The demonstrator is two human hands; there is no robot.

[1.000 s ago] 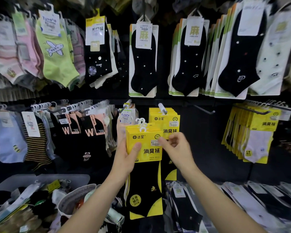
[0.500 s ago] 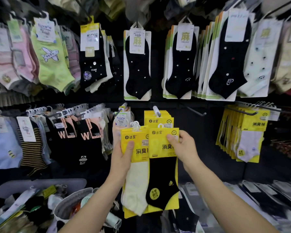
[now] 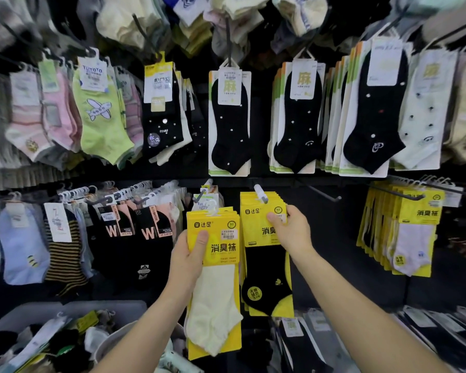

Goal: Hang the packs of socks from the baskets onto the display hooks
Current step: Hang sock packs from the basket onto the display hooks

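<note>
My left hand (image 3: 189, 251) grips a small stack of yellow sock packs (image 3: 218, 238); the front pack holds a cream sock and its white hangers stick up free of any hook. My right hand (image 3: 289, 230) pinches the top right of a yellow pack with a black sock (image 3: 264, 265). That pack lies against the bunch of like packs on the middle display hook (image 3: 260, 193), whose white tip pokes out above them. I cannot tell whether its hanger is over the hook.
A grey basket (image 3: 65, 310) with loose sock packs stands at the lower left, a round basket (image 3: 113, 337) beside it. An empty hook (image 3: 320, 192) juts out right of my right hand. More yellow packs (image 3: 412, 227) hang far right. Packs lie on the shelf (image 3: 428, 327) below.
My right hand pulled the black-sock pack off the stack in my left hand and carried it up and right to the middle hook. The cream-sock pack now fronts the left stack.
</note>
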